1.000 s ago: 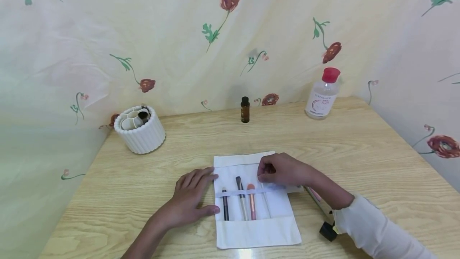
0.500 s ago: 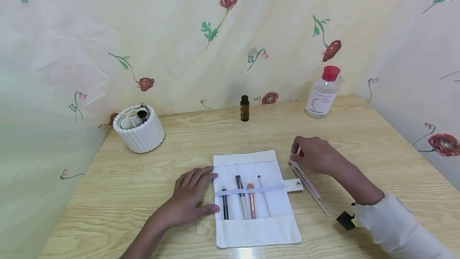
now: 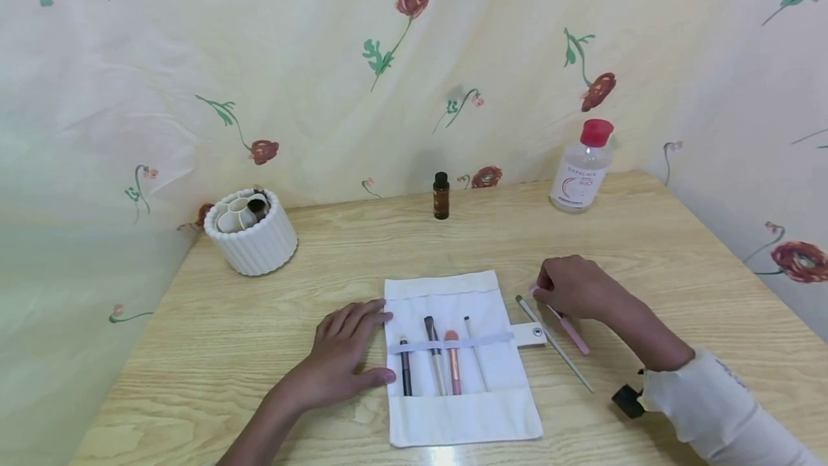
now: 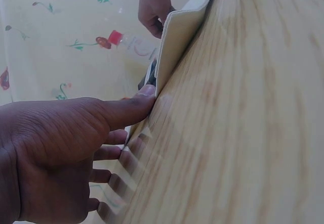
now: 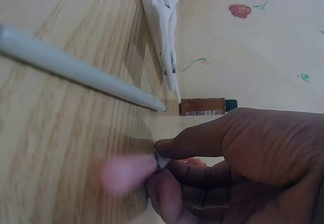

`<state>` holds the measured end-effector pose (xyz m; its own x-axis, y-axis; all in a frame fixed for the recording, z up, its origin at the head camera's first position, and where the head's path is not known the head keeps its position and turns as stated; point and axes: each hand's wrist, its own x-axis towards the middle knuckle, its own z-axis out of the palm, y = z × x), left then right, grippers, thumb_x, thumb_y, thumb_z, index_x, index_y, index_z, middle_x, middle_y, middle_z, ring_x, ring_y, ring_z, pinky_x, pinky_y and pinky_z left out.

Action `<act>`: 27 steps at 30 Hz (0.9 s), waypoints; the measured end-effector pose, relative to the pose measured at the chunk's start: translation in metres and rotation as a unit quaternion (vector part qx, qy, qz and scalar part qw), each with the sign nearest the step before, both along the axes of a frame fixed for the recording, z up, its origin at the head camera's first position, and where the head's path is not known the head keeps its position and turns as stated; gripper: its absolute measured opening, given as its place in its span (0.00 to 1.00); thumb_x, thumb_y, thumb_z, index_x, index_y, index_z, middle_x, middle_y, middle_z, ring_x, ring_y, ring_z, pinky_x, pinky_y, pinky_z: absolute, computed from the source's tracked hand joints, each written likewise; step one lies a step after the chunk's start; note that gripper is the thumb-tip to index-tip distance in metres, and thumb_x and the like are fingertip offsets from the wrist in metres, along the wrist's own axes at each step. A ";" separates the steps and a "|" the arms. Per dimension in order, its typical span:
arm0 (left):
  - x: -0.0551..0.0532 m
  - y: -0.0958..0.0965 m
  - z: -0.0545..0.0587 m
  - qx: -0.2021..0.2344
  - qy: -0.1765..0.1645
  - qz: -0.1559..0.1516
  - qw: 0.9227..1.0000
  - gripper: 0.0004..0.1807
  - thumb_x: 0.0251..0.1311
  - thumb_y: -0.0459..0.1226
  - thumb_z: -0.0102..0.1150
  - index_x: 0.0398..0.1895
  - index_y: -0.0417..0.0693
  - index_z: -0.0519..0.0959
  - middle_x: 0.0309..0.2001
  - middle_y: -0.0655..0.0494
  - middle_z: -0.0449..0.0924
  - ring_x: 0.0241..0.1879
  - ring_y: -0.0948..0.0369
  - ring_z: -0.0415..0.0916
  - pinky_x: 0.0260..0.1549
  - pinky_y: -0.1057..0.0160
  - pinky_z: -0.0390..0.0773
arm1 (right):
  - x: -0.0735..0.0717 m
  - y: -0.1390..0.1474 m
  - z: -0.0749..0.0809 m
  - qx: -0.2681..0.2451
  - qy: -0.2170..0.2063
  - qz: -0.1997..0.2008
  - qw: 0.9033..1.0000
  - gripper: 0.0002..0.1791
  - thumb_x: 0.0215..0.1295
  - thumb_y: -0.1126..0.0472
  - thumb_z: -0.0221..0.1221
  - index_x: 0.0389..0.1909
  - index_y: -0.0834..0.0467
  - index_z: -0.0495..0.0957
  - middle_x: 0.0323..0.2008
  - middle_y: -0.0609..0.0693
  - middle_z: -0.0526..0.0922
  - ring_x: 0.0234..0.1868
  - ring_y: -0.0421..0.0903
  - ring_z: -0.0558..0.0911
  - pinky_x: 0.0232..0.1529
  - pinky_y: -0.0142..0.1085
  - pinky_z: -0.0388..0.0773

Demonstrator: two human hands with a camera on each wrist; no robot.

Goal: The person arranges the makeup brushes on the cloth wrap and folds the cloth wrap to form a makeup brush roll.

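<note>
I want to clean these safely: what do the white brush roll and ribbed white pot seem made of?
White brush roll: probably fabric, perhaps cotton canvas, matte; its folded flap and slightly wavy edges suggest cloth. Ribbed white pot: plastic or ceramic, smooth-looking; even ribs suggest moulding, but not which.

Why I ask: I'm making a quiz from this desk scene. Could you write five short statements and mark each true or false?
1. The right hand pinches a pink brush. True.
2. The left hand holds a brush. False: it touches the left edge of the white pouch.
3. Four makeup tools are tucked under the strap. True.
4. The brown bottle lies on its side. False: it stands upright.
5. The larger bottle has a red cap. True.
</note>
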<state>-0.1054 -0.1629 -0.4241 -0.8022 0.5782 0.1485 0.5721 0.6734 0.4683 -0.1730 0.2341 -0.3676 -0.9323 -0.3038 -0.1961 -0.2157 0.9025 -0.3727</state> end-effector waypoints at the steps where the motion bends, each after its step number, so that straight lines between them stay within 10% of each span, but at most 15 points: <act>1: 0.000 0.000 0.000 0.000 -0.001 0.000 1.000 0.44 0.59 0.60 0.64 0.73 0.50 0.63 0.77 0.51 0.53 0.73 0.43 0.47 0.62 0.31 0.46 | -0.001 0.001 0.000 -0.002 0.002 -0.001 1.000 0.08 0.69 0.59 0.60 0.36 0.61 0.79 0.24 0.47 0.76 0.22 0.42 0.74 0.23 0.37 0.71; 8: 0.000 -0.001 0.001 -0.003 -0.003 0.000 1.000 0.43 0.60 0.61 0.63 0.73 0.51 0.63 0.77 0.51 0.52 0.73 0.43 0.47 0.62 0.31 0.47 | -0.009 -0.001 0.012 -0.080 0.048 -0.031 0.995 0.10 0.74 0.57 0.56 0.43 0.62 0.74 0.29 0.51 0.79 0.23 0.44 0.78 0.23 0.38 0.75; 13: 0.001 0.000 0.005 -0.009 -0.015 0.002 1.000 0.44 0.60 0.59 0.64 0.73 0.49 0.63 0.77 0.50 0.52 0.74 0.43 0.47 0.63 0.31 0.46 | -0.014 -0.017 0.017 -0.247 0.072 -0.034 0.966 0.11 0.74 0.60 0.58 0.49 0.62 0.72 0.36 0.56 0.82 0.28 0.48 0.84 0.30 0.43 0.84; 19: -0.001 0.000 -0.001 -0.011 -0.011 0.005 1.000 0.44 0.60 0.61 0.63 0.74 0.51 0.63 0.77 0.53 0.51 0.74 0.45 0.46 0.63 0.33 0.46 | -0.013 -0.040 0.008 -0.369 -0.006 -0.012 0.929 0.15 0.70 0.66 0.61 0.53 0.64 0.70 0.42 0.62 0.80 0.33 0.53 0.87 0.38 0.47 0.85; 27: -0.002 -0.002 -0.004 -0.006 0.004 0.002 1.000 0.44 0.60 0.62 0.61 0.74 0.51 0.63 0.77 0.53 0.52 0.73 0.44 0.47 0.62 0.32 0.47 | -0.006 -0.053 -0.008 -0.354 -0.077 0.006 0.932 0.12 0.71 0.67 0.60 0.51 0.65 0.73 0.42 0.61 0.78 0.33 0.53 0.86 0.36 0.43 0.85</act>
<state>-0.1071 -0.1645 -0.4279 -0.8030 0.5770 0.1489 0.5736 0.6806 0.4559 -0.1794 0.1808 -0.3751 -0.9053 -0.4184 -0.0735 -0.1193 0.4166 -0.9012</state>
